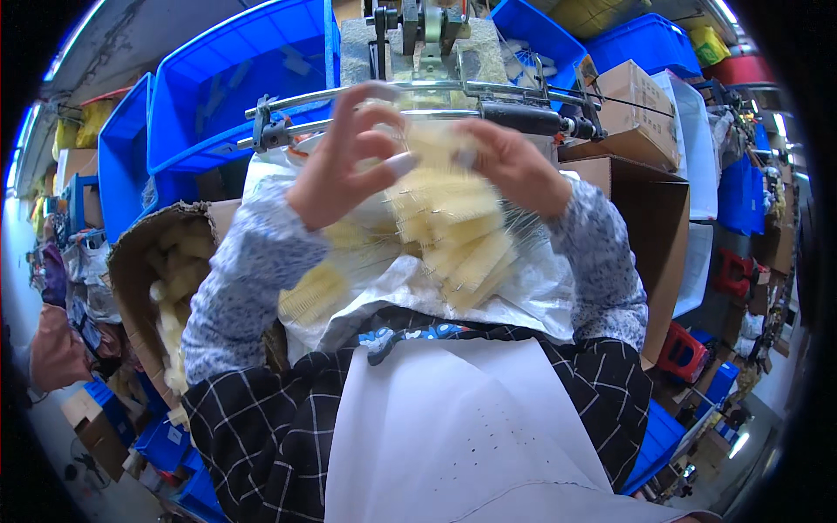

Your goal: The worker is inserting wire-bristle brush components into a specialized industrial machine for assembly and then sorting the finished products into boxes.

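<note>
Evidently, the fingers of the left hand [344, 157] are held wide and curved, with nothing clearly gripped; those of the right hand [519, 166] are bent inward, but they are blurred, so whether anything is pinched cannot be told. Between the hands, a pale yellow bristled piece [432, 135] is smeared by blur. Such pieces are probably best lifted singly by a firm edge, with skin kept off the thin wire-like strands [523, 222], so that neighbours are not dragged along.

Nearer, a pile of similar pieces [462, 235] is heaped on one white sheet [384, 292]; with so much overlap, no exact count can be given. One smaller cluster [314, 292] is seen to its left.

Beyond the hands, two steel rods [305, 99] and one black roller [523, 118] are mounted. At far left two blue bins [261, 44] are placed, and at far right two more blue bins [649, 44]. One carton [132, 281] is filled with pale pieces [179, 279] at left; two cardboard boxes [641, 96] and two red stools [682, 351] are set at right.
</note>
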`<state>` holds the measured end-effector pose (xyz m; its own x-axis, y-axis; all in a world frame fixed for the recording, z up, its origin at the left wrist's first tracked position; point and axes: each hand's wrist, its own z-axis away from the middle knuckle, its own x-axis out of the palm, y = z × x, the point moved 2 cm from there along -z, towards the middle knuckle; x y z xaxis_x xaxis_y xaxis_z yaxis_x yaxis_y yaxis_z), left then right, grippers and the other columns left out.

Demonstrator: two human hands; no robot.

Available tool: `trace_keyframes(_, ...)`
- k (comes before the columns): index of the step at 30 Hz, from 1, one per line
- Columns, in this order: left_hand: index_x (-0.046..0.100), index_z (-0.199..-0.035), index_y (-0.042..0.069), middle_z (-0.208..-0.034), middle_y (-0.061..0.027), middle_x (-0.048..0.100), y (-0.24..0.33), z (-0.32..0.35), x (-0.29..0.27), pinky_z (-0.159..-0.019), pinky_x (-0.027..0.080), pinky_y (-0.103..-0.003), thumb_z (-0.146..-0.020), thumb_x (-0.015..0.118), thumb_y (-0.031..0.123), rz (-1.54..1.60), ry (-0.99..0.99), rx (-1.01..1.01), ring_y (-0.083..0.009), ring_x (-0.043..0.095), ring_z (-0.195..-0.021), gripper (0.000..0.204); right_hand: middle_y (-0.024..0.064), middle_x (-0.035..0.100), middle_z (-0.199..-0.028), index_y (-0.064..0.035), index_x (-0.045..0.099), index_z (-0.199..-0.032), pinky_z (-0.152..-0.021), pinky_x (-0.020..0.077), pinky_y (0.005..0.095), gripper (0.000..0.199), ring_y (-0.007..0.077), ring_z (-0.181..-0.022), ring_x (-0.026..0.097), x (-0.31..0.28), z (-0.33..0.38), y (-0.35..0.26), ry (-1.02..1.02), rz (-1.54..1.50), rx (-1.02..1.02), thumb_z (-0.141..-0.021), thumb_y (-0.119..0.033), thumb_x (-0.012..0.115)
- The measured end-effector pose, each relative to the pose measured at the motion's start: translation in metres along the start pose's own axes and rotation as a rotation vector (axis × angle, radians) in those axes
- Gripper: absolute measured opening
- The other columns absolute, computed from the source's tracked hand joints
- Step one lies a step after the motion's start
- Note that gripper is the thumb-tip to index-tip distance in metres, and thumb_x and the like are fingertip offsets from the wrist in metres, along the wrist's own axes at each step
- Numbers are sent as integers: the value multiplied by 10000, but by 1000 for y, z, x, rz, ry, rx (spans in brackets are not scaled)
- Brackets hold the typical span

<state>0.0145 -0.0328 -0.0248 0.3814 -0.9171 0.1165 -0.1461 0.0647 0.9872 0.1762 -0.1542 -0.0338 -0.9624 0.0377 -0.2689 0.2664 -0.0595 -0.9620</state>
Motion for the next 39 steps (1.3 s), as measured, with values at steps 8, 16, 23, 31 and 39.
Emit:
trace_keyframes(8, 361, -1190, 118, -1120, -161, 461, -92, 99, -97, -864, 375, -405, -657, 632, 162, -1321, -480, -541, -332, 480, -999, 600, 7, 548, -828, -277, 554, -1033, -704, 351, 394, 316, 229, -818, 494, -87, -53, 96, 662, 1274, 155, -748, -146, 515)
trace_keyframes(16, 455, -1100, 75, -958, -173, 544, -73, 87, -107, -825, 411, -364, -647, 573, 110, -1089, -437, -649, -330, 517, -934, 470, 36, 548, -899, -268, 550, -1075, -811, 323, 419, 312, 223, -912, 472, -87, -66, 106, 578, 1172, 187, -783, -177, 490)
trace_keyframes(23, 465, -986, 38, -749, -15, 476, -31, 74, -119, -622, 391, -199, -708, 595, 59, -653, -210, -635, -67, 444, -689, 308, 19, 518, -931, -296, 536, -1103, -831, 277, 388, 363, 207, -965, 416, -103, -74, 123, 550, 1245, 103, -785, -131, 476)
trace_keyframes(31, 459, -1001, 99, -924, -46, 501, 9, 64, -119, -834, 416, -268, -738, 660, 223, -407, -94, -557, -151, 498, -876, 354, 23, 503, -944, -302, 537, -1102, -837, 271, 378, 412, 203, -1008, 407, -114, -84, 137, 515, 1300, -21, -775, -66, 452)
trace_keyframes(39, 459, -998, 99, -914, -43, 500, 16, 65, -115, -831, 405, -264, -743, 657, 230, -458, -109, -543, -149, 488, -872, 349, -7, 523, -837, -270, 569, -1034, -769, 337, 353, 364, 198, -922, 462, -115, -83, 137, 564, 1260, -151, -745, -58, 502)
